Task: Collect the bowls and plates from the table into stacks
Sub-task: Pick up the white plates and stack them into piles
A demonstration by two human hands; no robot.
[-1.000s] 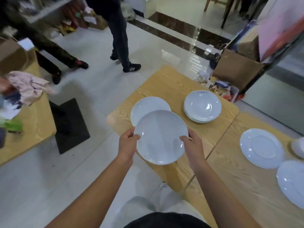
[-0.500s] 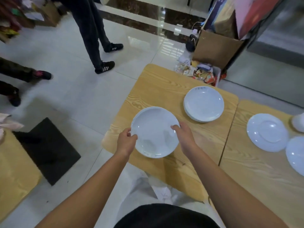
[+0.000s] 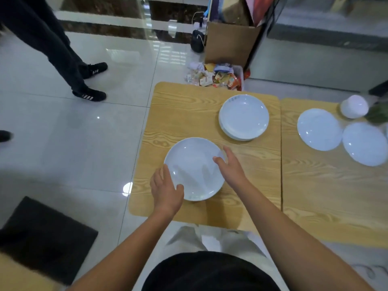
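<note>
A white plate lies flat near the front left of the light wooden table; a second plate beneath it is hidden. My left hand rests at its lower-left rim, thumb on the edge. My right hand touches the right rim with straight fingers. Behind it to the right stands a stack of white plates. On the adjoining table lie two single plates and an upturned white bowl.
A person in dark trousers stands on the tiled floor at the left. A cardboard box and a bin of wrappers sit behind the table. A black mat lies at the lower left. Something green sits beside the bowl.
The plate I held in the air with both hands has come down onto the plate lying on the table. My fingers have loosened at its rim.
</note>
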